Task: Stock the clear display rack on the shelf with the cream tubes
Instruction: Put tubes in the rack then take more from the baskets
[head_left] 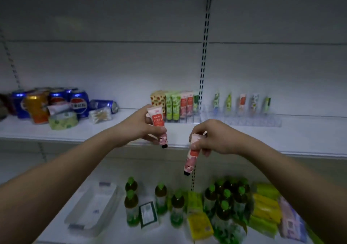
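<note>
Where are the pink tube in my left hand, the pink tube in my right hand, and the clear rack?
left-hand pink tube (pixel 157 120), head view, on its label.
right-hand pink tube (pixel 190 159), head view, lower body.
clear rack (pixel 244 121), head view, bare front wall.

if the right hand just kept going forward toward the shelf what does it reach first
Probably the clear plastic display rack on the white shelf, at its bare front slots before the upright tubes. The right hand holds a pink cream tube; depth is uncertain.

Dim, bluish light, brightest perhaps on the shelf (pixel 116 129) centre; corners darken, edges bend and blur.
</note>
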### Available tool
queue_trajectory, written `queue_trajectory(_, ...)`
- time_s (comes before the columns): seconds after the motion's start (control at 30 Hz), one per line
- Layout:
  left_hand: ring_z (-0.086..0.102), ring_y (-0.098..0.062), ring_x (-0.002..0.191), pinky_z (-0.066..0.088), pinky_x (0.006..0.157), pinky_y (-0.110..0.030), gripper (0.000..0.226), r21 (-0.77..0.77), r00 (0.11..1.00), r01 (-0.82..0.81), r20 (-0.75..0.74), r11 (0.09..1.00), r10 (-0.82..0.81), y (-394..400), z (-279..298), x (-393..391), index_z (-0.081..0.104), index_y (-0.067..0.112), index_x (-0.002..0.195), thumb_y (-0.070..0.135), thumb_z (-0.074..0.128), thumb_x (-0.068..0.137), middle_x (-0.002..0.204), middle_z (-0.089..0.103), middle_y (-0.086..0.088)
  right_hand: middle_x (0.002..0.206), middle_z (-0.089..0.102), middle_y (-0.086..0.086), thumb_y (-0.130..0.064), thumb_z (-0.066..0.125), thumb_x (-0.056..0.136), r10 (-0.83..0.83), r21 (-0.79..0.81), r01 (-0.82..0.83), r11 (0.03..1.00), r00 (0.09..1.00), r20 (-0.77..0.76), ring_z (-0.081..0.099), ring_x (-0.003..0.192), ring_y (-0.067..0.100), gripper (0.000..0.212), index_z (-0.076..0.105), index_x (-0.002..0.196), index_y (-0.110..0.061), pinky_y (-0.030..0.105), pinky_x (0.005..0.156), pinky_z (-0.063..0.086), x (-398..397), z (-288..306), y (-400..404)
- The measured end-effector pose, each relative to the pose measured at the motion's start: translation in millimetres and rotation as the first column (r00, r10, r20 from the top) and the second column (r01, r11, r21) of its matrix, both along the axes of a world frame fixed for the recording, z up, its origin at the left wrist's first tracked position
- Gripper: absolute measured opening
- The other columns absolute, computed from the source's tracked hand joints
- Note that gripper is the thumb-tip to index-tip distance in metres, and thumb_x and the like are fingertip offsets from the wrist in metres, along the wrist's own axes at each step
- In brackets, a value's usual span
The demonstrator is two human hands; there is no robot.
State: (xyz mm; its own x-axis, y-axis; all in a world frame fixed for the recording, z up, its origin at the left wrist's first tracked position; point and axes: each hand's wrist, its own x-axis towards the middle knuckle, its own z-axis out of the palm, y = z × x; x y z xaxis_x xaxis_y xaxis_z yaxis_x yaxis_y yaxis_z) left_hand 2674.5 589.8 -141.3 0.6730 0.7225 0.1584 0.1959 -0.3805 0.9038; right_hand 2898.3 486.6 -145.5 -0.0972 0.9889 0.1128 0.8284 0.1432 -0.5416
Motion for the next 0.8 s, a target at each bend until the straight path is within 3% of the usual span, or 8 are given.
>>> queue_trajectory(0.13,0.073,-0.03,0.083,0.061,0.068,-0.041,0.054,0.062,0.996,-0.051,0.071,0.997,0.046,9,28,18,0.042,0.022,0.119,-0.003,0.072,0.082,0.099,0.069,-0.014,0.086,0.069,0.009,-0.009,0.07,0.087,-0.053,0.095,0.057,0.994,0.998,-0.044,0.071,0.061,0.019,0.009,0.065,0.094,-0.006,0.032,0.062,0.06,20,28,5)
queue_trajectory(0.3,0.072,-0.03,0.077,0.061,0.066,-0.045,0.033,0.117,0.997,-0.067,0.047,0.991,0.062,24,45,39,0.042,0.013,0.116,0.005,0.062,0.092,0.103,0.066,-0.019,0.082,0.07,0.011,-0.007,0.057,0.096,-0.107,0.168,0.107,0.98,0.994,-0.011,0.071,0.064,0.02,0.01,0.066,0.098,-0.004,0.031,0.066,0.061,39,48,15)
queue_trajectory(0.47,0.067,-0.02,0.077,0.06,0.064,-0.03,0.014,0.207,0.995,-0.102,0.01,0.973,0.102,41,56,57,0.057,0.002,0.106,0.012,0.057,0.097,0.103,0.066,-0.024,0.08,0.071,0.009,-0.009,0.057,0.096,-0.17,0.22,0.161,0.962,0.985,0.019,0.07,0.064,0.019,0.012,0.068,0.099,-0.008,0.032,0.066,0.06,48,54,31)
queue_trajectory(0.57,0.066,-0.015,0.076,0.058,0.063,-0.024,0.01,0.266,0.989,-0.138,-0.022,0.954,0.149,49,60,67,0.066,0.007,0.098,0.015,0.061,0.094,0.099,0.07,-0.014,0.077,0.069,0.004,-0.011,0.058,0.095,-0.213,0.276,0.191,0.942,0.976,0.052,0.068,0.061,0.016,0.012,0.069,0.098,-0.009,0.036,0.066,0.06,51,53,43)
queue_trajectory(0.7,0.068,-0.013,0.082,0.056,0.064,-0.023,0.006,0.372,0.973,-0.189,-0.054,0.909,0.225,61,60,76,0.072,0.017,0.092,0.018,0.068,0.09,0.091,0.072,0.002,0.086,0.066,0.0,-0.01,0.055,0.096,-0.257,0.34,0.224,0.913,0.965,0.055,0.065,0.063,0.015,0.012,0.066,0.099,-0.014,0.02,0.052,0.05,52,49,61)
queue_trajectory(0.8,0.068,-0.007,0.077,0.05,0.059,-0.017,0.009,0.415,0.963,-0.225,-0.045,0.882,0.267,70,61,81,0.073,0.019,0.096,0.02,0.07,0.087,0.087,0.072,0.008,0.093,0.065,0.0,-0.008,0.053,0.096,-0.278,0.382,0.235,0.894,0.958,0.062,0.059,0.065,0.011,0.016,0.066,0.101,-0.015,0.024,0.059,0.05,53,48,80)
